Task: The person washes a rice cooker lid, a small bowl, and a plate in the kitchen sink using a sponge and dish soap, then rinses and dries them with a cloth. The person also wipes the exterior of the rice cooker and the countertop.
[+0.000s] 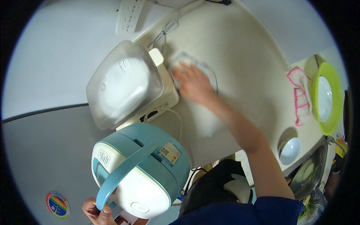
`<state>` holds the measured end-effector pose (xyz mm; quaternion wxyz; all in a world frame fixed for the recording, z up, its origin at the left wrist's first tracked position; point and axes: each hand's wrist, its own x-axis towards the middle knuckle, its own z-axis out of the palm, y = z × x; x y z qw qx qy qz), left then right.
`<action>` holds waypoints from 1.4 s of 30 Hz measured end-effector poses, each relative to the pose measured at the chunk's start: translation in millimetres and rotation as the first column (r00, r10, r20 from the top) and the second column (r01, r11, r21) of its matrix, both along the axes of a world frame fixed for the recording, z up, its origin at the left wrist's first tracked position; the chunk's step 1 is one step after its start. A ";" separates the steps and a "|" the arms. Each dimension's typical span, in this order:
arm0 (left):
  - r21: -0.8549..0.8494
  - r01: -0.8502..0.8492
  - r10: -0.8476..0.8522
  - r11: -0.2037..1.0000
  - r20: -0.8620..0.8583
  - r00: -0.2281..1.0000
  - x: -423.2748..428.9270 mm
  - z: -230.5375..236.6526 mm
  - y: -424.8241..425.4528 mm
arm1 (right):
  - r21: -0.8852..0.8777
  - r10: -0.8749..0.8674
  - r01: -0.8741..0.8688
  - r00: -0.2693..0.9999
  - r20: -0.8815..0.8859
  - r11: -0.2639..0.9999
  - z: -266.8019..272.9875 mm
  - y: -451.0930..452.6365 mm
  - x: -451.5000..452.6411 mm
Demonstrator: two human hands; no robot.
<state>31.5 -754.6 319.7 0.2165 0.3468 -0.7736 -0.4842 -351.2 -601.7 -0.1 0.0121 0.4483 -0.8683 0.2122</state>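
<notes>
My left hand [99,211] is closed around the light-blue carrying handle of a teal and white rice cooker [149,168], which is tilted at the lower left. A pale cord curves behind the cooker. With fingers spread, my right hand [194,83] presses a thin whitish cloth with a bluish edge [209,74] flat on the cream countertop [239,56]; hand and cloth are slightly blurred. Just left of that hand stands a cream appliance [170,90] with a clear, domed lid [123,84].
A white power strip [130,15] and coiled grey cord [169,27] lie near the wall. Rightward are a pink-edged cloth [302,98], a green colander [324,128] with a white dish, a white bowl [290,151] and a sink [308,171]. A grey panel [42,152] stands left.
</notes>
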 end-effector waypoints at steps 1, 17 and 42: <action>0.014 -0.007 0.008 1.000 -0.039 0.999 -0.3 -0.5 -1.0 | 0.052 0.005 0.001 0.992 -0.123 0.999 -7.6 22.1 36.3; -0.204 0.351 -0.383 0.914 -0.143 0.913 -69.6 47.0 14.0 | -0.100 -0.109 0.104 0.993 -0.037 0.989 38.3 106.9 66.5; -0.341 0.615 -0.638 0.711 0.054 0.768 -412.4 -21.8 105.3 | -0.200 -0.665 0.664 0.743 0.072 0.721 33.9 209.0 67.8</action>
